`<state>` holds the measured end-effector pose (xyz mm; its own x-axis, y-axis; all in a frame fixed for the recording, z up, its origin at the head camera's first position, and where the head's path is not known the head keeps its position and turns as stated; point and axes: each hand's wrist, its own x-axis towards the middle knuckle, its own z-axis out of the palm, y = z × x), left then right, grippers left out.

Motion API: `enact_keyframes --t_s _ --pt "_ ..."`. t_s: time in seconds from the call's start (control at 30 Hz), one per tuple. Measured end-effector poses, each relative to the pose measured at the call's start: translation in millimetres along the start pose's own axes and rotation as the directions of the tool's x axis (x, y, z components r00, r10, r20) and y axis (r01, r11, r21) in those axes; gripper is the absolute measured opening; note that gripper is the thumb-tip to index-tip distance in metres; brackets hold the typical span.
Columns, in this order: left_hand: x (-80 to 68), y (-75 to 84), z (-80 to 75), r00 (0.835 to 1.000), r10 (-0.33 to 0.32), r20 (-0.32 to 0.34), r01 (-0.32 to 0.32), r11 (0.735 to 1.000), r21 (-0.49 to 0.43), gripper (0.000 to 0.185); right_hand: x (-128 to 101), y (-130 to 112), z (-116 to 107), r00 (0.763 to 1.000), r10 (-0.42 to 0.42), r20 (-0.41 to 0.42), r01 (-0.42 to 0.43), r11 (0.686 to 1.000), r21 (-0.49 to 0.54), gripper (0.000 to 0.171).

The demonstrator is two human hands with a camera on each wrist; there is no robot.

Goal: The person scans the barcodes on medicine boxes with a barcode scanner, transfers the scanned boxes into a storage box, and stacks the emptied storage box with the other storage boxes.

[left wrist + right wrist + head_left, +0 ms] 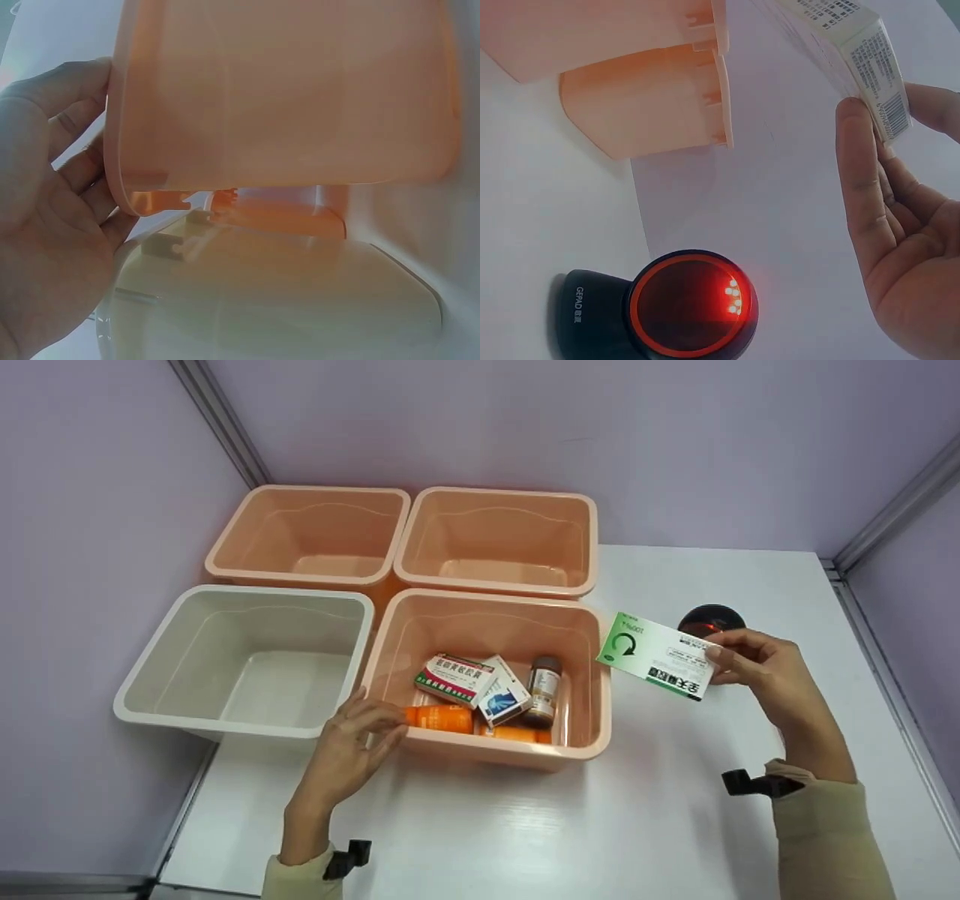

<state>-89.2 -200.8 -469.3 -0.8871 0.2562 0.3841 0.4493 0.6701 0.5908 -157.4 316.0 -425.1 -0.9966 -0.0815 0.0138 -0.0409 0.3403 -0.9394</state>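
Observation:
My right hand pinches a green and white medicine box by its right end, thumb and fingers on opposite faces. The box is held up right of the front peach bin. In the right wrist view its barcode end shows. Just behind that hand stands a black barcode scanner; its round window glows red. My left hand grips the front-left corner rim of the peach bin. Inside lie two medicine boxes, a brown bottle and orange bottles.
A grey-white bin stands left of the front peach bin. Two more peach bins, one at back left and one at back right, sit against the rear wall. The white table is bounded by pale panels.

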Motion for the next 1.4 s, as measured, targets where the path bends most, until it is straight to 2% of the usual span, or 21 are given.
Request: enact_keyframes --t_s 0.1,0.2,0.33,0.47,0.7,1.1,1.4 --pt "0.6 0.1 0.0 1.000 0.005 -0.003 -0.005 1.000 -0.001 0.005 -5.1 5.9 -3.1 1.000 0.013 -0.017 -0.012 0.999 0.030 0.030" --pt "1.1 0.0 -0.1 1.000 0.006 -0.004 -0.006 1.000 0.003 0.005 -8.9 10.3 -5.7 1.000 0.016 -0.020 -0.014 0.994 0.108 0.029" --pt "0.4 -0.4 0.6 1.000 0.006 -0.005 -0.006 1.000 0.000 0.005 -13.2 14.8 -8.8 1.000 0.011 -0.024 -0.006 0.975 0.223 0.026" --pt "-0.6 -0.9 1.6 1.000 0.017 -0.006 -0.017 1.000 -0.009 0.004 -17.1 20.1 -11.2 0.999 0.008 -0.032 0.001 0.958 0.288 0.025" --pt "-1.4 -1.5 2.1 0.999 0.035 -0.013 -0.035 0.999 -0.005 0.003 -23.8 33.4 -11.6 0.998 0.037 -0.058 -0.016 0.946 0.323 0.025" --pt "-0.4 -0.8 1.3 1.000 0.022 0.006 -0.022 1.000 -0.006 0.005 -35.0 60.5 -16.9 0.988 0.134 -0.073 -0.097 0.920 0.380 0.024" --pt "-0.6 0.0 0.7 1.000 -0.002 0.006 0.002 1.000 -0.005 0.008 -39.0 81.1 -19.9 0.971 0.227 -0.077 -0.168 0.874 0.456 0.019"
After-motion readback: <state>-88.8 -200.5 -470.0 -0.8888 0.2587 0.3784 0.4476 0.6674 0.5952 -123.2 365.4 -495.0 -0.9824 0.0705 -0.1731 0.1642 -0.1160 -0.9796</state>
